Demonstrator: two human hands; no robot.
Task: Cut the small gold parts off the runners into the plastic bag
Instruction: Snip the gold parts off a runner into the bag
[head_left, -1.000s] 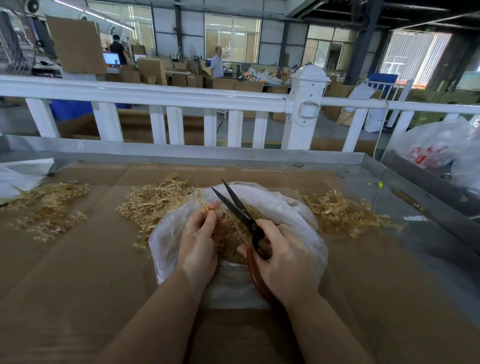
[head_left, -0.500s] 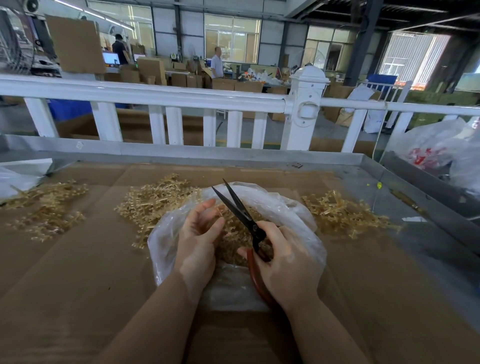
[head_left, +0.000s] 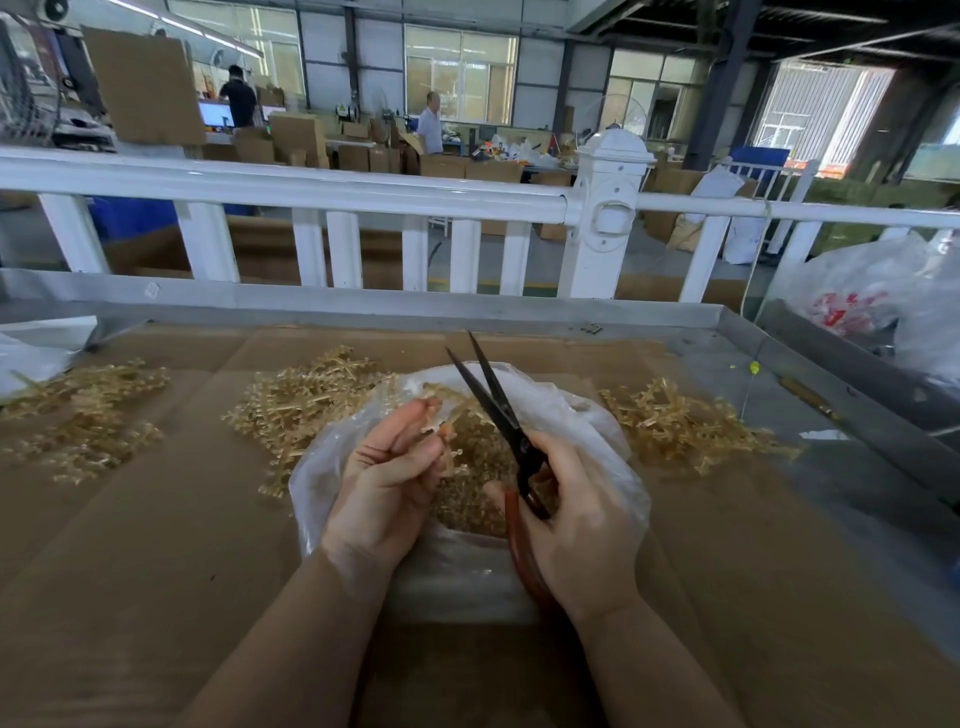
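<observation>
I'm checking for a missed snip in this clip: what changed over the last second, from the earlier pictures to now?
The scissors swung more upright and their blades narrowed, though they are not fully closed. The left hand curled its fingers tighter round a gold runner it pinches over the plastic bag. The right hand kept its grip on the scissors. The bag and the gold piles on the cardboard stayed put.

A white railing (head_left: 322, 192) with a capped post (head_left: 609, 208) crosses the middle of the frame behind the cardboard-covered desk (head_left: 130, 545). Beyond it, stacked cardboard boxes (head_left: 298, 136) stand on a grey floor. Tall windows (head_left: 460, 78) along the far wall let in daylight; dark steel columns (head_left: 719, 83) rise at upper right.
</observation>
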